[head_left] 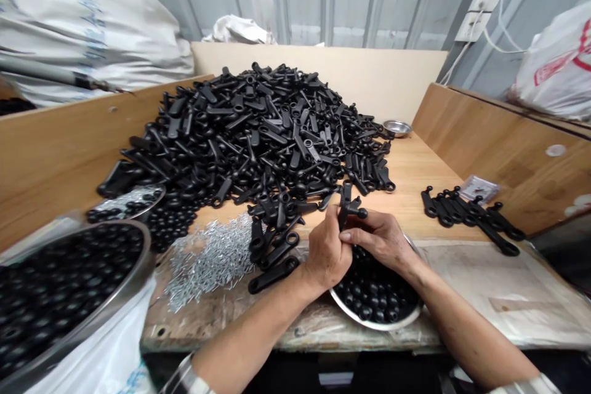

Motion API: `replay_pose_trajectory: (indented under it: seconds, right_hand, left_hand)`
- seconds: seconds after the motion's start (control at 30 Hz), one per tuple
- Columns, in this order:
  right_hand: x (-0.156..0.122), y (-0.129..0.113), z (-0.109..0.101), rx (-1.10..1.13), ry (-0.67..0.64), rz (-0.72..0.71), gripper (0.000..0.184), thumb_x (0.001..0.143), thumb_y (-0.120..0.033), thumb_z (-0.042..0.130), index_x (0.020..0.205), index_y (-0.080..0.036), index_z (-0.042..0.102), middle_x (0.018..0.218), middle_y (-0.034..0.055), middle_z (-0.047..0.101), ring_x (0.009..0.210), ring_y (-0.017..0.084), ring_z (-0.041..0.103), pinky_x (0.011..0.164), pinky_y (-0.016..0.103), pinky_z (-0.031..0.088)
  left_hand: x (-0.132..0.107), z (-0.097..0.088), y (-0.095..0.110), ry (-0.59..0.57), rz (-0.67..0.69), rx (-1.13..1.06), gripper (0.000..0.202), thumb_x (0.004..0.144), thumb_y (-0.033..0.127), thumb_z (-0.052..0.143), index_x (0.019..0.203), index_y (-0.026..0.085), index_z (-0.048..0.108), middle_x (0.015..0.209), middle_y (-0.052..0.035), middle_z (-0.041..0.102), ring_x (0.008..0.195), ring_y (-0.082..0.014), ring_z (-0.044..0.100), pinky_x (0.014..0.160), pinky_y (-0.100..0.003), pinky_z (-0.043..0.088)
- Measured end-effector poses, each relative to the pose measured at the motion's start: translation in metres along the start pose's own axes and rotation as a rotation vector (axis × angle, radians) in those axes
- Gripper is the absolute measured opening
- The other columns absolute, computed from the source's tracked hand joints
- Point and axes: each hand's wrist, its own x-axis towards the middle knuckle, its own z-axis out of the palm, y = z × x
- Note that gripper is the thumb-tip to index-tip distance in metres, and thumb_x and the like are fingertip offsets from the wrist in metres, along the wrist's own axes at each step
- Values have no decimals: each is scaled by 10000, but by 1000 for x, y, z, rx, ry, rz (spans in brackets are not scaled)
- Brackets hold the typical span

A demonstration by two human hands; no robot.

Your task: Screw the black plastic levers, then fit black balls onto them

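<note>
My left hand (325, 252) is closed around black plastic crank handles (345, 209) that stick up above its fingers, one with a round knob on its side. From the right, my right hand (383, 240) meets it, thumb and fingers pinched at the lower part of these cranks; the exact grip is partly hidden. Beneath both hands sits a metal bowl (339, 305) filled with black balls (373, 301). Left of my left hand lie several loose crank handles (277, 252) and a heap of small silver pins (212, 261).
A large mound of black cranks (263, 129) covers the table's back. At left stands a big basin (146, 246) of black balls. Cranks with knobs (466, 209) lie at right near a small clear box (480, 189). Wooden boards (498, 129) wall the sides; a small metal dish (397, 128) stands behind.
</note>
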Motion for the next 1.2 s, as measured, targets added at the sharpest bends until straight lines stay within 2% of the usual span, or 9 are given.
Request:
replay_pose_trajectory:
  seconds: [0.2,0.37,0.47,0.53,0.63,0.77,0.87,1.0,1.2]
  right_hand:
    - [0,-8,-1,61,84,-88,99,674,-294,737,693,-221,674,778,-5,621,762,171,568,755,295,477]
    - [-1,-17,-1,65,73,-82,145,705,-285,689,818,-202,650,762,-39,602,728,129,564,699,233,468]
    - [0,-24,-17,-75,202,-79,192,768,-340,617,864,-175,643,765,-20,628,707,126,569,654,222,459]
    - [-4,-29,-42,-360,354,-3,258,812,-383,557,940,-175,641,801,-9,656,722,129,590,654,216,454]
    - [-22,-27,-90,-944,512,339,306,837,-427,497,918,-178,654,780,14,665,748,160,613,659,233,436]
    - [-67,0,-143,-1177,600,671,219,781,-331,563,782,-134,658,804,123,666,849,271,622,705,328,440]
    - [-94,28,-164,-1270,581,867,210,821,-309,560,830,-117,646,883,131,654,898,250,613,764,372,463]
    - [-107,56,-176,-1334,571,955,274,885,-373,522,977,-127,600,990,68,618,918,176,592,828,391,481]
    - [-109,77,-183,-1375,667,888,300,875,-375,517,1061,-146,568,988,93,630,918,212,599,794,368,464]
  left_hand:
    - [2,-2,0,-146,23,-99,647,779,140,474,1367,178,206,1291,-138,453,1216,-227,463,1017,-403,413]
    - [3,-5,3,-245,40,-89,806,777,246,558,1427,216,82,1442,-139,257,1332,-272,306,1087,-478,316]
    - [4,-6,2,-260,52,-83,885,761,308,604,1435,223,36,1453,-145,246,1307,-291,336,1047,-498,358]
    - [6,-7,-2,-213,39,-84,885,745,331,625,1429,228,74,1447,-142,259,1276,-296,369,1001,-497,396]
    - [12,-10,-9,-94,21,-107,838,728,353,638,1407,219,166,1417,-139,302,1249,-294,392,954,-479,426]
    - [17,-11,-18,-18,19,-112,818,729,363,635,1399,201,195,1392,-140,343,1230,-284,415,937,-454,435]
    - [18,-8,-23,-8,31,-71,830,739,378,624,1407,173,175,1358,-150,386,1224,-282,422,966,-464,416]
    - [18,-4,-30,-15,60,-1,751,763,401,591,1378,151,240,1316,-146,434,1210,-277,438,1000,-457,396]
    - [19,-4,-36,-27,56,46,612,788,402,559,1309,163,345,1243,-111,500,1147,-257,492,994,-423,410]
